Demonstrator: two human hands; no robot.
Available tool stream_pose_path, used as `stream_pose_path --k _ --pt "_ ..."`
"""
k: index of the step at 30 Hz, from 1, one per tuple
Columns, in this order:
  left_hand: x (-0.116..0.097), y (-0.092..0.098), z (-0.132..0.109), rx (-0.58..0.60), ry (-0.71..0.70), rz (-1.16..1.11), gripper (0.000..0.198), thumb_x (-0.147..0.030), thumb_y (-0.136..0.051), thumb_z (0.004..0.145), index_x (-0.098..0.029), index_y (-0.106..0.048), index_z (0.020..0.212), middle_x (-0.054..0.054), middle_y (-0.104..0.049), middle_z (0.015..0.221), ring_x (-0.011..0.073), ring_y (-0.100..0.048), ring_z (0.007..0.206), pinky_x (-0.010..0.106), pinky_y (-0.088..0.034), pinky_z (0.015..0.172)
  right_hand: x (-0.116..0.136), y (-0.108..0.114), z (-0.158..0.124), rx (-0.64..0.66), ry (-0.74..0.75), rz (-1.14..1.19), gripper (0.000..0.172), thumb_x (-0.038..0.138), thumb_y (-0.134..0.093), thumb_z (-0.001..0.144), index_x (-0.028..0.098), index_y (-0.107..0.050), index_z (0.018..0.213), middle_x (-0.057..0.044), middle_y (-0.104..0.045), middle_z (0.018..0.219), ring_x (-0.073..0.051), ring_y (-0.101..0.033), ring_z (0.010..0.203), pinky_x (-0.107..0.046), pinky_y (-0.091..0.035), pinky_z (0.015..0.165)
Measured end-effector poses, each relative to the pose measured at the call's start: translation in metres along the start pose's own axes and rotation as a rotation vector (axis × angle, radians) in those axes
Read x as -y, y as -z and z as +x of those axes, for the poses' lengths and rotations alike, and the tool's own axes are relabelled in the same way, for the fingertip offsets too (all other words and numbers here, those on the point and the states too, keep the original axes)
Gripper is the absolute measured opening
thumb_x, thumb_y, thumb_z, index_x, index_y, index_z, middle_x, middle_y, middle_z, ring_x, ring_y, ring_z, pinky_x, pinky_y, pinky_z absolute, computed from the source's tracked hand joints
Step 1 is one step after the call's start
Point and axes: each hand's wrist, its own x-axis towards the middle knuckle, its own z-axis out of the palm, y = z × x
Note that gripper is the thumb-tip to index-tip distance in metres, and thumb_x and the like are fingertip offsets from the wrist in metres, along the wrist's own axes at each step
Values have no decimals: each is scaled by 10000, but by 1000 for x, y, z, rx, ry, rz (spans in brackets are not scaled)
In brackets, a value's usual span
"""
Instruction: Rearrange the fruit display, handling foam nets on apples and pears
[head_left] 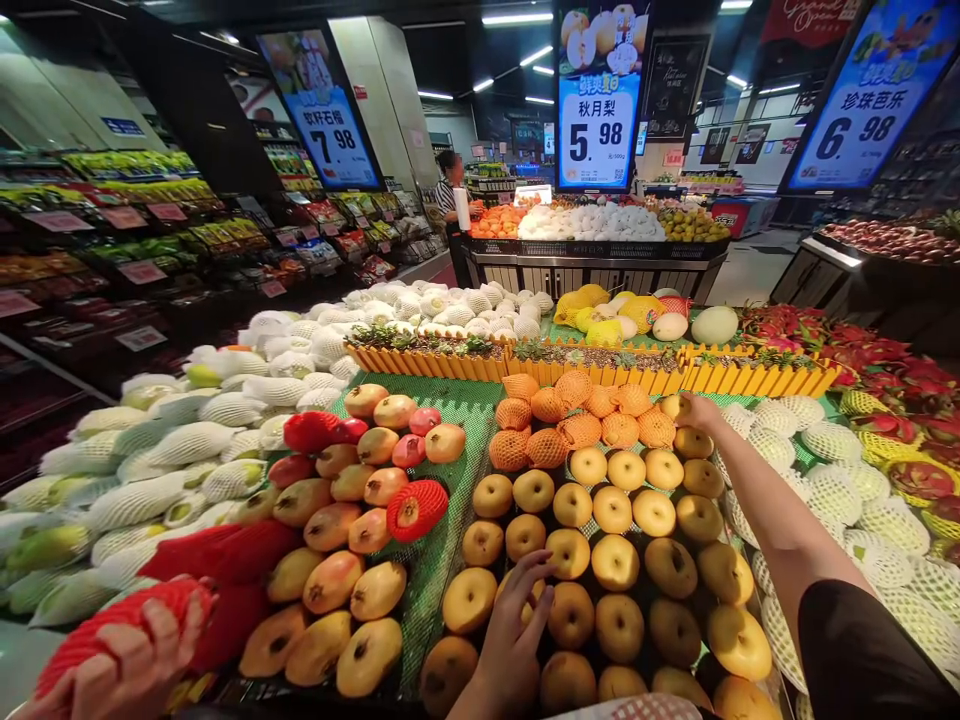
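Observation:
My right hand (699,410) reaches to the far right corner of the pear rows, its fingers closed round a brown pear (674,407). Low in the middle, my left hand (516,615) rests over the near rows with fingers apart, touching or just above a pear (531,592) partly hidden beneath it. Round brown pears (615,562) fill the display between my arms. Behind them sit several pears in orange foam nets (580,431).
At lower left, another person's hand (142,640) grips a red foam net (82,640). Pomegranates (334,580) lie on green matting (435,495). White-netted fruit (832,490) lines the right. A yellow picket border (600,380) crosses behind; a person (450,215) stands farther back.

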Motion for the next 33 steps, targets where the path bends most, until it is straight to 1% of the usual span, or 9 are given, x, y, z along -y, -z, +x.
stream_pose_path --k 4,9,12,16,21,25,27,30,33 --pt "0 2 -2 -1 18 15 415 -564 -564 1041 -262 -810 1186 166 -672 1453 364 -638 1344 482 -614 936 35 -1 -6 66 70 -72 788 314 -815 753 203 -615 1506 -200 -697 1421 -406 -593 1379 -448 -487 1071" --pt "-5 2 -7 8 24 1 370 -517 -582 1040 -258 -812 1171 159 -664 1468 353 -654 1322 522 -590 1030 72 -17 -30 159 73 -120 776 408 -883 693 201 -660 1407 -203 -654 1433 -392 -698 1196 -440 -541 951" --pt "-8 0 -10 -2 5 -2 335 -483 -600 1034 -260 -813 1167 155 -675 1455 350 -649 1340 545 -554 1105 85 -27 -47 123 47 -115 927 373 -942 609 169 -583 1439 -247 -574 1493 -419 -677 1228 -474 -527 988" --pt "-12 1 -14 -2 -4 -9 341 -481 -595 1032 -252 -813 1158 165 -681 1446 357 -673 1298 490 -618 962 94 -24 -66 37 38 0 870 232 -906 614 168 -553 1406 -244 -580 1479 -432 -619 1324 -482 -493 1055" --pt "-12 11 -19 -62 -9 3 353 -495 -609 1020 -243 -819 1149 162 -706 1397 356 -654 1326 532 -563 1095 86 3 -89 -53 -61 289 754 394 -867 690 143 -579 1341 -275 -638 1418 -485 -619 1318 -539 -521 1045" --pt "-14 15 -19 -70 20 -23 340 -479 -621 1010 -233 -817 1138 160 -701 1398 355 -652 1323 503 -583 1049 79 19 -128 -45 -113 619 612 628 -505 951 158 -598 1332 -219 -756 1230 -377 -753 1111 -464 -635 872" --pt "-17 9 -16 -50 15 -54 309 -446 -636 1000 -228 -810 1132 157 -698 1403 354 -646 1332 488 -589 1023 81 23 -159 28 -102 839 675 703 -307 1000 179 -632 1274 -169 -795 1041 -323 -793 886 -437 -664 726" --pt "-25 -10 -5 39 16 -136 315 -392 -708 944 -232 -772 1208 150 -684 1425 334 -665 1290 436 -609 945 97 29 -213 239 -137 1319 755 865 -388 919 207 -679 1149 -115 -759 777 -288 -727 592 -404 -608 499" --pt "-39 -35 9 143 35 -308 784 -370 -887 774 -281 -597 1496 161 -563 1583 338 -663 1304 431 -626 951 124 38 -265 418 -104 1514 738 900 -503 873 233 -721 1102 -96 -758 745 -273 -699 531 -366 -538 420"
